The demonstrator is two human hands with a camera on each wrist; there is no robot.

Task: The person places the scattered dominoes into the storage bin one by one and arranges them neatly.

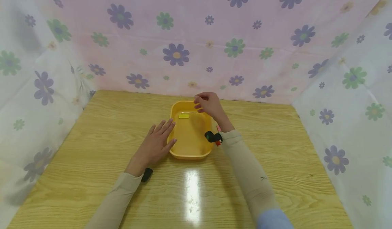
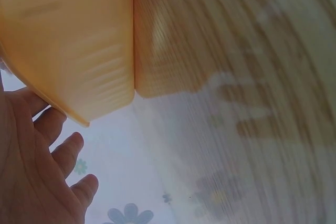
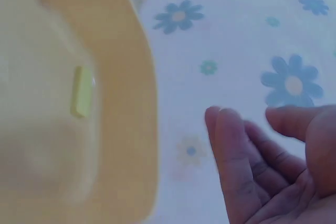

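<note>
A yellow plastic basin [image 1: 190, 144] stands on the wooden table. Inside it, by the far wall, lies a small bright yellow rectangular block [image 1: 183, 116], which also shows in the right wrist view [image 3: 82, 92]. My left hand [image 1: 154, 147] rests at the basin's left rim, fingers extended; in the left wrist view its fingertips touch the rim [image 2: 79, 121]. Over the far right corner of the basin hovers my right hand [image 1: 209, 104], its fingers loosely bent. In the right wrist view, there is a gap between thumb and fingers with nothing in it.
Small pink and red items [image 1: 218, 142] lie by the basin's right side, partly hidden behind the right wrist's black camera [image 1: 211, 136]. Flower-patterned cloth [image 1: 214, 62] hangs along the back and both sides of the table [image 1: 263, 120].
</note>
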